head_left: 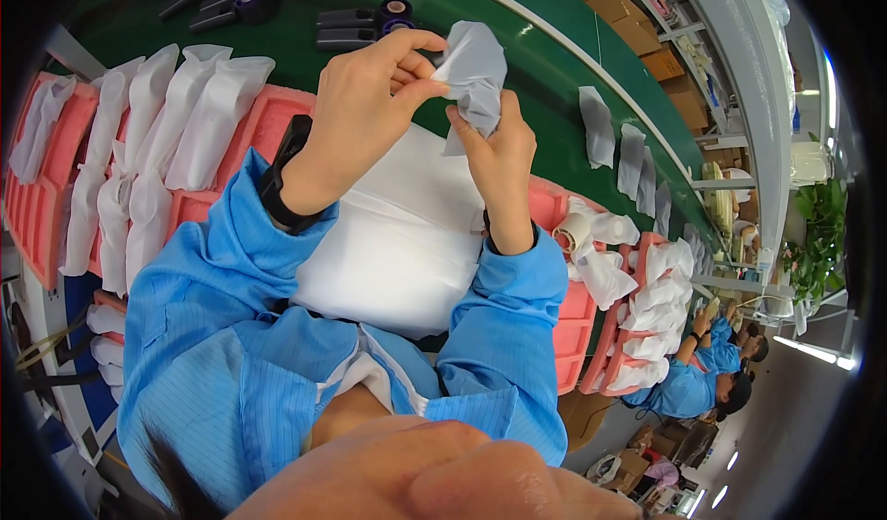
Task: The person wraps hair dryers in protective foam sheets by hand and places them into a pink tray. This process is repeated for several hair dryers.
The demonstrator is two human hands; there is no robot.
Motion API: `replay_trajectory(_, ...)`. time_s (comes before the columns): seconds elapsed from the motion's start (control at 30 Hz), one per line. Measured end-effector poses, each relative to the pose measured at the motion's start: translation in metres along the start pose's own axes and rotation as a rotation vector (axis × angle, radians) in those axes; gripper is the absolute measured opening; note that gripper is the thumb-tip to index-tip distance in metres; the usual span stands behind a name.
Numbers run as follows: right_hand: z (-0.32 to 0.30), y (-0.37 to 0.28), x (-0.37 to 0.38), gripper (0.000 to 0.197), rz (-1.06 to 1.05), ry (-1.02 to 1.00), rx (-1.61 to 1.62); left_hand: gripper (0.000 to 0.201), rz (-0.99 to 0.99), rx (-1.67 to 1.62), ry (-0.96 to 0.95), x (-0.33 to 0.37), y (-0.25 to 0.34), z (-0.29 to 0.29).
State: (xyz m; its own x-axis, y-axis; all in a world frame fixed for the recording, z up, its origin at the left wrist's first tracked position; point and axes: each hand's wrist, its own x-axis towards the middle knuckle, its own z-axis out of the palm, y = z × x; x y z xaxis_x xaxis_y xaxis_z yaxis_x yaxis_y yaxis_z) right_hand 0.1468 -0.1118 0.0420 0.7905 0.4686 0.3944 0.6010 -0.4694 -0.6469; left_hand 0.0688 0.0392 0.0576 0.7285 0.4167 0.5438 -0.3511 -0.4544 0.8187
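Note:
Above the green belt, a translucent white bag (479, 58) is held up between my two hands. My left hand (370, 95) pinches the bag's edge between thumb and fingers, and a small dark part shows beside those fingertips. Lower down, my right hand (501, 150) is closed around the bag's gathered side. Whatever the bag holds is mostly hidden. Just beneath my hands lies a stack of flat white bags or sheets (393, 243). Beyond my left hand, dark handled devices with round purple heads (395, 10) rest on the belt.
Pink trays (245, 132) with white-wrapped items (217, 118) stand to the left, and more pink trays (575, 321) to the right. Several wrapped pieces (632, 161) lie along the green belt (545, 104). People in blue (688, 381) work farther right, near shelves with cartons (637, 35).

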Motion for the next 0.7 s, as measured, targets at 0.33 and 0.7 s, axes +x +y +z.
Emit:
replay_trajectory(0.33,-0.024,0.01,0.004,0.039,0.134,-0.5,0.351,0.025,-0.052,-0.238,-0.078,0.007,-0.008,-0.009)
replay_trajectory(0.7,-0.034,0.005,0.004,0.046,0.267,-0.614,0.539,0.018,0.153,0.04,0.025,0.007,-0.005,-0.007)
